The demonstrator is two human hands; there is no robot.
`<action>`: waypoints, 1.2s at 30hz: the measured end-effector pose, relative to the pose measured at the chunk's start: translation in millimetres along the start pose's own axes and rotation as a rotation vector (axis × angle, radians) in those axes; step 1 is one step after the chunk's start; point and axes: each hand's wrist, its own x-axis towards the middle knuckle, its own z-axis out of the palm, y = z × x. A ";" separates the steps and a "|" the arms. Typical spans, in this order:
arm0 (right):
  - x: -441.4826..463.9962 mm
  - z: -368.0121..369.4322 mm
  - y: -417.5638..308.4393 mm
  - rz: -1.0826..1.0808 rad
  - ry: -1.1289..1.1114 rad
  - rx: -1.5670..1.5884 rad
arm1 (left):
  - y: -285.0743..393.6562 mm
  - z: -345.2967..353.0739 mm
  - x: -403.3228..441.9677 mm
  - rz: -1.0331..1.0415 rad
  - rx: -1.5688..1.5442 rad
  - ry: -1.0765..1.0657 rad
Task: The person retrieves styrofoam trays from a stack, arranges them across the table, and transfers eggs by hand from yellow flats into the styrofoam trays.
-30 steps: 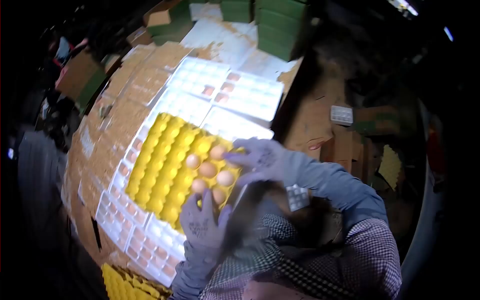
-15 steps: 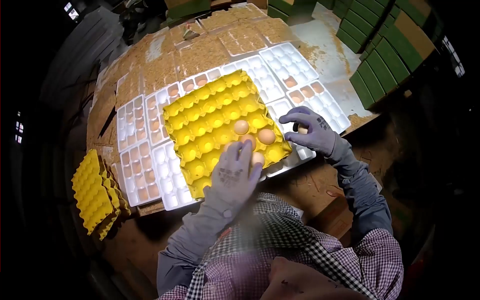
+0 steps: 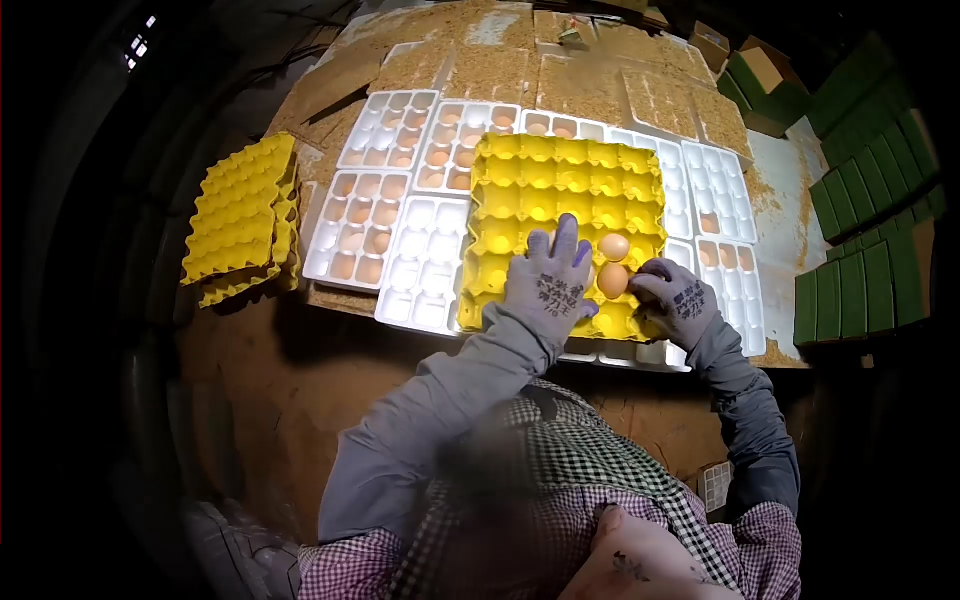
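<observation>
A yellow egg tray [image 3: 545, 170] lies over white plastic trays, with a few brown eggs at its right side. One egg [image 3: 614, 247] sits above another egg [image 3: 612, 281]. My left hand [image 3: 550, 280], in a grey glove, rests over the yellow tray left of these eggs, fingers stretched and slightly apart; what is under its palm is hidden. My right hand [image 3: 678, 302], also gloved, is at the yellow tray's right edge. Its fingers are curled together right beside the lower egg, and anything inside them is hidden.
White trays with eggs in their cells [image 3: 357, 213] stand at the left; another white tray [image 3: 425, 255] lies beside the yellow one. Further yellow trays [image 3: 240, 210] are stacked at far left. Green boxes [image 3: 865, 290] stand at right. Brown boards [image 3: 490, 70] cover the table's far part.
The view has turned, shifting the table. My right hand, earlier holding an egg off the yellow tray's right side, is now at its edge beside the eggs. Fewer eggs show on the yellow tray.
</observation>
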 end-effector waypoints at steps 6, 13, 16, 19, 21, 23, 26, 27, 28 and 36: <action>-10.9 -29.7 8.9 0.374 0.444 1.319 | 3.8 14.0 19.8 0.000 0.100 -0.134; 32.9 13.2 -37.8 -0.076 0.033 -0.458 | -69.8 -2.2 -23.4 -0.097 -0.541 0.317; 39.5 0.7 -57.5 0.079 0.090 -0.374 | -133.3 2.7 -55.1 -0.415 -0.548 0.396; 67.5 -28.6 -59.0 0.109 0.127 -0.111 | -178.0 52.9 -58.4 -0.538 -0.419 0.339; 110.3 -43.0 -82.4 -0.041 0.158 -0.072 | -194.6 94.8 -60.7 -0.517 -0.254 0.247; 166.4 -40.9 -132.7 -0.161 0.132 0.020 | -201.7 118.9 -62.9 -0.487 -0.219 0.243; 251.0 30.5 -156.2 -0.315 -0.055 -0.094 | -211.2 111.0 -71.5 -0.599 -0.514 0.499; 278.2 59.4 -166.7 -0.154 -0.283 -0.220 | -215.9 108.6 -69.9 -0.607 -0.517 0.498; 302.3 88.8 -167.0 -0.096 -0.444 -0.355 | -220.6 106.5 -65.7 -0.619 -0.485 0.471; 353.4 160.3 -157.2 -0.254 -0.568 -0.218 | -268.7 68.4 -97.6 -0.857 -1.167 0.732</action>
